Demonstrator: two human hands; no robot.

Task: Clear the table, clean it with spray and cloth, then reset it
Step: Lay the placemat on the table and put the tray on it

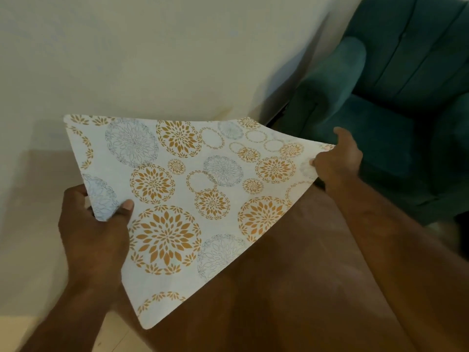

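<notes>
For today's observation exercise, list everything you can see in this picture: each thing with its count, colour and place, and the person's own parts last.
Placemat: one, white with orange and grey floral circles, held in the air at the centre.
Armchair: one, teal green, upper right, by the wall.
Wall: one, cream, across the top and left.
Brown surface: one, under the placemat, lower right; blurred.
Left hand: one, gripping the placemat's left corner.
Right hand: one, gripping its right edge.

A white placemat (187,189) printed with orange and grey-blue floral circles; a teal armchair (406,97) beside a cream wall (152,47).
</notes>
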